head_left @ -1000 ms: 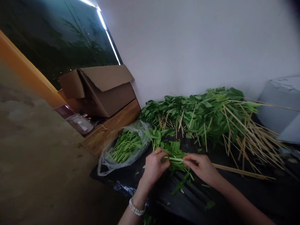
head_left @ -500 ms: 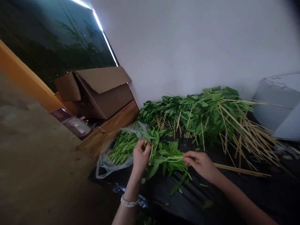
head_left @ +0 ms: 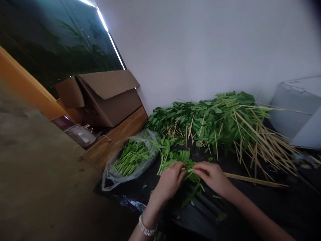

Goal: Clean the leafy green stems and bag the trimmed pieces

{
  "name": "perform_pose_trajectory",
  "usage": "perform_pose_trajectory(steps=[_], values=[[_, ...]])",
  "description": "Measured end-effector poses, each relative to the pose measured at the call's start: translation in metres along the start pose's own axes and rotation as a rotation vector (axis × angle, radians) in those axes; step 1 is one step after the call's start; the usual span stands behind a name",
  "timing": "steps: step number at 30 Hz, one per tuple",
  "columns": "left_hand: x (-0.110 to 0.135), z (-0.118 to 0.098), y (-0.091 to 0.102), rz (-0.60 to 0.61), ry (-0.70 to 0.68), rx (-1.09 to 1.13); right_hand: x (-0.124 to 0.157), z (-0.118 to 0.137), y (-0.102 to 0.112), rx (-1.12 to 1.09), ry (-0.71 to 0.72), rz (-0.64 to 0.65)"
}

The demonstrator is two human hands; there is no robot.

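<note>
The left hand [head_left: 171,179] and right hand [head_left: 213,175] pinch green stems [head_left: 190,170], the plastic bag [head_left: 150,163] at nine o'clock from them.

Left arm [head_left: 149,216]: extends from the bottom edge, angled up and right. Left grip [head_left: 172,179]: back upward, fingers curled, thumb opposed to the index finger. Right arm [head_left: 260,214]: extends from the lower right, angled up and left. Right grip [head_left: 213,175]: thumb and index finger pinched. Fingertips: just beside each other.
</note>
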State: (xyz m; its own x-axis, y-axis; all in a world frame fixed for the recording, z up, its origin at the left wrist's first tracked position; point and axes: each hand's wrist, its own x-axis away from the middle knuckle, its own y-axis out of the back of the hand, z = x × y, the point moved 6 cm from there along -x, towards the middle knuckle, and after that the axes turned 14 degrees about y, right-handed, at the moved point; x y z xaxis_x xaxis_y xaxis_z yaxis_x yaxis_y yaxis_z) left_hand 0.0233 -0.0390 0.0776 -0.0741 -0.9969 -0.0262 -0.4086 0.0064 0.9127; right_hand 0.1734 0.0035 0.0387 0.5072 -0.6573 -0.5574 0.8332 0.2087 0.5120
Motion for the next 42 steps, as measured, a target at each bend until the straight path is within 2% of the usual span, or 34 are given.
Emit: perform_pose_trajectory(steps=[4,9,12,14,19,21,24,28,30,36,38,42], values=[[0.002,0.001,-0.003,0.028,-0.091,-0.046,0.001,0.001,0.000,0.094,0.078,-0.014],[0.000,0.001,-0.007,-0.032,-0.066,-0.204,0.003,0.004,-0.003,0.276,0.178,0.013],[-0.002,0.002,-0.009,-0.105,0.003,-0.260,0.005,0.012,-0.009,0.382,0.271,0.056],[-0.003,0.009,-0.007,-0.151,0.061,-0.196,0.006,0.017,-0.012,0.416,0.312,0.075],[-0.008,0.059,0.022,-0.310,0.387,0.129,0.006,0.021,-0.008,0.487,0.337,0.056],[-0.009,0.068,0.032,-0.308,0.414,0.202,0.005,0.020,-0.008,0.494,0.336,0.058],[-0.009,0.053,0.032,-0.204,0.317,0.192,0.007,0.021,-0.013,0.488,0.367,0.082],[-0.004,0.007,0.013,-0.086,0.072,0.046,0.009,0.024,-0.022,0.537,0.402,0.126],[-0.001,-0.007,0.002,-0.044,0.006,-0.031,0.010,0.026,-0.023,0.571,0.413,0.149],[0.002,-0.011,-0.011,0.041,-0.016,-0.183,0.010,0.030,-0.027,0.564,0.395,0.197],[0.003,-0.011,-0.010,0.048,-0.025,-0.183,0.009,0.030,-0.026,0.463,0.343,0.200],[0.008,-0.011,-0.003,0.040,-0.085,-0.050,0.004,0.031,-0.020,0.124,0.219,0.185]])
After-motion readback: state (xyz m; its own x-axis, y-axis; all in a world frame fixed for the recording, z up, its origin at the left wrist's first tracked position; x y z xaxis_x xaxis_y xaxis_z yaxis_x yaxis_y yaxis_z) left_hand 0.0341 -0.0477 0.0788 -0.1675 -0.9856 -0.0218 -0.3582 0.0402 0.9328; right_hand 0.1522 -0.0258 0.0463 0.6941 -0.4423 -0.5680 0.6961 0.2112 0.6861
